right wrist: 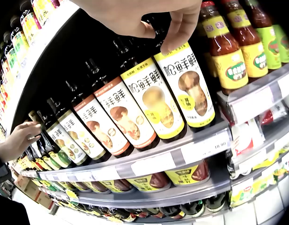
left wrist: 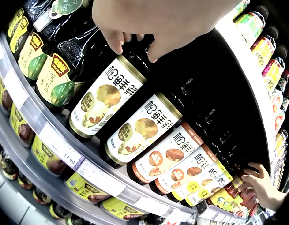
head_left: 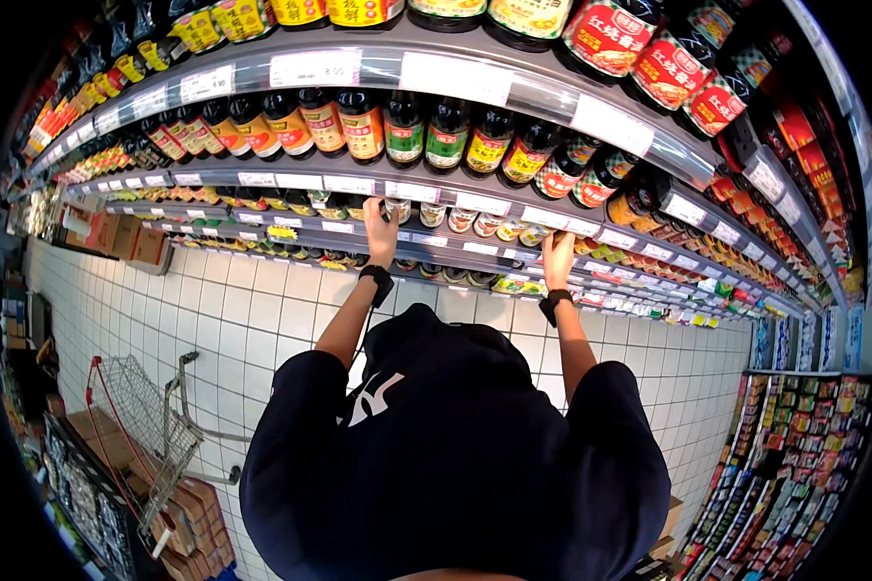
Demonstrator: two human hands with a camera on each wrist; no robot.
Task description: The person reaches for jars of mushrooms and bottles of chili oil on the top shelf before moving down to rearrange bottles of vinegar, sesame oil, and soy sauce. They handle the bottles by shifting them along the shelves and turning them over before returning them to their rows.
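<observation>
On a middle shelf in the head view, my left hand and right hand reach to opposite ends of a row of dark sauce bottles. The left wrist view has my left thumb and fingers around the neck of a bottle with a white and gold label; a matching bottle stands beside it. In the right wrist view, my right thumb and fingertips grip the neck of the row's end bottle, with a white and yellow label. Both bottles' caps are largely hidden by the hands.
Above runs a shelf edge with price tags and more sauce bottles. Red sauce bottles stand right of the row. Yellow-labelled containers fill the shelf below. A shopping cart stands behind on the tiled floor.
</observation>
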